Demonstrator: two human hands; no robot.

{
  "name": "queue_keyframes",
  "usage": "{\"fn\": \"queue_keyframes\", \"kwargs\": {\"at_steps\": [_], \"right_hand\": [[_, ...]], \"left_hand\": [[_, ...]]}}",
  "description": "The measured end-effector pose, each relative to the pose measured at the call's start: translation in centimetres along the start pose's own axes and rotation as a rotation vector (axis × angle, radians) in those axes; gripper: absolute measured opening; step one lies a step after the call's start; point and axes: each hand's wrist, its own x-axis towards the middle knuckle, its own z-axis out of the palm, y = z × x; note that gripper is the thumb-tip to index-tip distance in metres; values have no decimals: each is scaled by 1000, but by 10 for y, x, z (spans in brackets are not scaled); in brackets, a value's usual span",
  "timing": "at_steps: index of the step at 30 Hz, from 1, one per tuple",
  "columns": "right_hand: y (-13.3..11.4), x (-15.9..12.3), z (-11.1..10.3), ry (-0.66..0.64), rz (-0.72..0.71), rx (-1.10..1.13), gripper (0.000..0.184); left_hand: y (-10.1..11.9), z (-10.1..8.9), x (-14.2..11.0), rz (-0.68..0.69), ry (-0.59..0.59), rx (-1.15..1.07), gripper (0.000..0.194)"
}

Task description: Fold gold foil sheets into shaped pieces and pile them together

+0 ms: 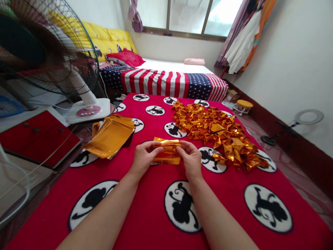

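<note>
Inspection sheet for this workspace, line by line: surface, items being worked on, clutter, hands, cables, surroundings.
Surface: red cloth with black figures in white circles.
Work items: gold foil piece between the hands; gold sheets stacked at left; crumpled-looking foil shapes heaped at right.
Clutter: fan beside the cloth, left; yellow stool by the right wall.
Hands: left and right both pinch the foil piece.
Cables: white cable at far left; its ends can't be traced.
Surroundings: bed and window ahead.

gold sheets [110, 137]: shiny foil-like | cover [145, 187]: red cloth, matt | pink-base fan [88, 110]: glossy plastic
</note>
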Motion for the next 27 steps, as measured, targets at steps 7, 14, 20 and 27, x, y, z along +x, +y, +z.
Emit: {"fn": "queue_keyframes", "kwargs": {"at_steps": [7, 14, 20, 27], "right_hand": [[0, 0, 0, 11, 7, 22, 25], [2, 1, 0, 25, -1, -2, 24], [1, 0, 0, 30, -33, -21, 26], [0, 0, 0, 32, -47, -47, 27]], "left_hand": [[-1, 0, 0, 12, -5, 12, 28], [-2, 0, 0, 12, -10, 24, 28], [-3, 0, 0, 21, 10, 41, 28], [-3, 0, 1, 24, 1, 16, 27]]}}
